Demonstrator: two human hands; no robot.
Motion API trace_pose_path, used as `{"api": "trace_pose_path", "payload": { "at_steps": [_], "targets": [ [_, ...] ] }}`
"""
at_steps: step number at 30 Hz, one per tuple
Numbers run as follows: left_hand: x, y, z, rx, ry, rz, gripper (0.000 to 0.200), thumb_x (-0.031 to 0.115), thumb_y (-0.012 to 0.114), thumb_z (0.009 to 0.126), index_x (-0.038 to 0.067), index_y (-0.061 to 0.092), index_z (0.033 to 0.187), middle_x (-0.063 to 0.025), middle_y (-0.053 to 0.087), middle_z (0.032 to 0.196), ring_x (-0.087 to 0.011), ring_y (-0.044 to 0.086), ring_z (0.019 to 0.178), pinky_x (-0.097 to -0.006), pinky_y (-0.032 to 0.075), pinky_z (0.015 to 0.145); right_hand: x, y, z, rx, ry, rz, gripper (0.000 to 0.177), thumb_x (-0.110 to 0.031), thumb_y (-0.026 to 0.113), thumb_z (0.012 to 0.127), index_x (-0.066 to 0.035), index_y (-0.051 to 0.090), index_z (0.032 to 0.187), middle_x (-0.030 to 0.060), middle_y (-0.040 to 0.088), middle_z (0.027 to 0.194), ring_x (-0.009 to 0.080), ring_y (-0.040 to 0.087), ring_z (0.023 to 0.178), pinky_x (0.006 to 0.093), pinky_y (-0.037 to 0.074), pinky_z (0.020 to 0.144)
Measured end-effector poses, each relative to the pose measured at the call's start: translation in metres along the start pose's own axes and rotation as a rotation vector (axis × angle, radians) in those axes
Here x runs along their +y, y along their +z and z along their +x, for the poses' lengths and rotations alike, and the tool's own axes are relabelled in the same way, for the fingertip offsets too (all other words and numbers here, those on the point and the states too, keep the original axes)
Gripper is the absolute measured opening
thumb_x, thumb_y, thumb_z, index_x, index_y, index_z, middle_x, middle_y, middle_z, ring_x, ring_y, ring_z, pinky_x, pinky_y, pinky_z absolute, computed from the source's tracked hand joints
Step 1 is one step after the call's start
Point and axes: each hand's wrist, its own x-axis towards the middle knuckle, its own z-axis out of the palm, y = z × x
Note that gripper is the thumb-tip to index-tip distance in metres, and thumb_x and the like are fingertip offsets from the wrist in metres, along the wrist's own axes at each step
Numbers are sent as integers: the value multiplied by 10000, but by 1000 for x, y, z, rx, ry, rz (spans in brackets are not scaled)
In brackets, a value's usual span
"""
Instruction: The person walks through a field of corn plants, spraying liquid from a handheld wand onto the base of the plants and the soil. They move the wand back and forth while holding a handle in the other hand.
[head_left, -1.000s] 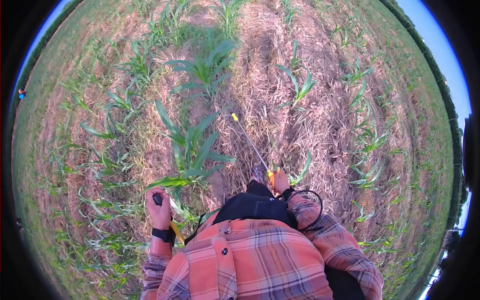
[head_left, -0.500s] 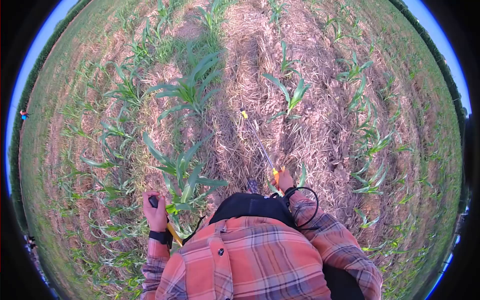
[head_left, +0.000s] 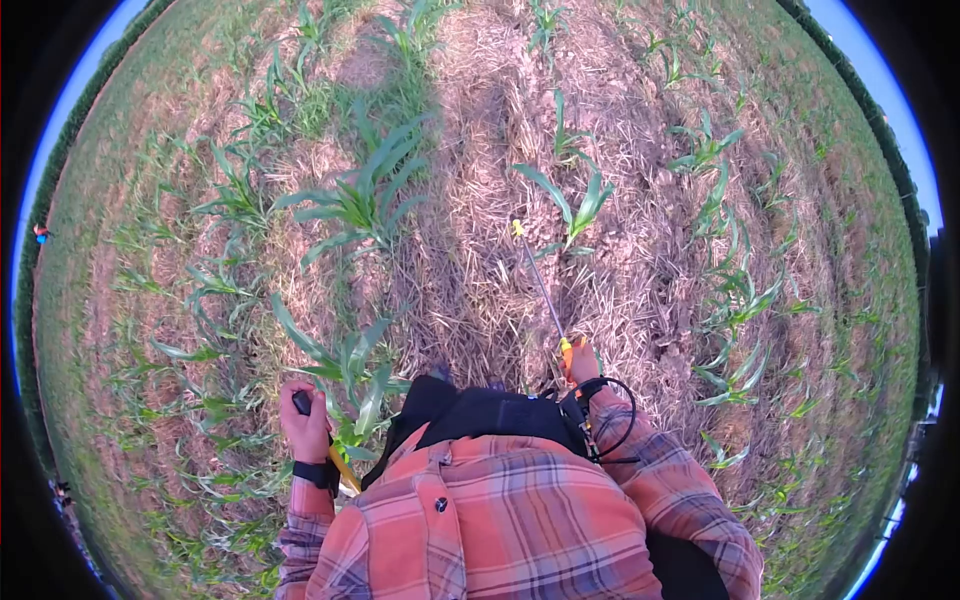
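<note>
Wand (head_left: 543, 287) swung rightward; tip now over straw (head_left: 470, 290), near leafy plant (head_left: 576, 218). Wand gripped by closed right hand (head_left: 583, 364), black-ended lever (head_left: 302, 402) by curled left hand (head_left: 308, 432). No spray visible; done/left can't be told.

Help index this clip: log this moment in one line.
left hand: on black grip | right hand: holds orange handle | wand: yellow tip forward, over straw-strewn ground | leafy plants: both sides

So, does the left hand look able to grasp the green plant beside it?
Probably not without letting go first: the left hand is closed around a black-ended handle. The plant's leaves are close, with nothing seen between.
</note>
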Motion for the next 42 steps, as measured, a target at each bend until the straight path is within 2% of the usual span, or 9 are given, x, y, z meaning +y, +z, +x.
{"api": "trace_pose_path", "payload": {
  "at_steps": [4,8,11,15,23,26,29,35,42],
  "targets": [
    [-3,0,41,-40,-43,-14,149,12,525,753,73,442,861,36,392,589,-27,353,394,-171,279,346,-22,17,8,-48,23,85,237,-319,299,871,-90,351,902,112,507,561,163,417,328,264,297,287],
    [-10,3,91,-37,12,-66,152,18,537,748,75,449,858,36,384,598,-27,353,400,-171,286,344,-59,48,23,-118,21,190,381,-463,285,866,-91,369,885,102,515,562,160,429,341,259,302,292],
    [-14,-6,118,-52,-14,-99,152,26,542,750,79,450,859,34,384,605,-29,359,406,-176,298,348,-82,72,23,-123,-39,173,494,-491,273,855,-33,452,810,109,528,558,158,441,342,266,336,295],
    [-17,-11,144,-72,-12,-88,152,30,546,751,82,450,857,35,383,610,-28,362,413,-175,296,350,-116,97,14,-141,93,220,484,-465,326,850,-15,491,786,105,539,518,165,463,321,263,337,270],
    [-20,-8,172,-79,-28,-127,145,22,532,757,74,445,861,31,387,591,-29,357,394,-171,291,341,-146,128,15,-38,98,-30,489,-444,300,856,-17,512,750,107,500,467,162,439,301,275,318,266],
    [-16,-5,182,-60,-37,-132,145,22,531,757,74,444,861,31,389,592,-27,356,394,-168,289,340,-159,135,24,-8,73,-112,515,-393,268,865,31,533,739,115,522,465,178,486,325,287,390,310],
    [-10,0,191,-29,-44,-121,141,28,542,754,81,451,849,33,393,616,-23,358,412,-167,291,348,-160,140,42,25,66,-62,498,-403,304,848,24,515,702,119,503,460,188,458,309,306,336,278],
    [13,28,214,-5,-37,-73,128,23,526,760,76,442,842,35,406,609,-22,355,402,-167,287,349,-179,142,78,-21,37,13,445,-330,327,811,55,527,711,143,529,489,211,497,337,340,375,322],
    [40,87,251,-43,-17,-44,126,15,514,762,66,436,847,37,395,590,-20,350,396,-167,282,348,-211,117,120,98,73,-12,441,-326,330,798,54,525,688,153,552,508,209,505,345,330,393,338]
  ]
}}
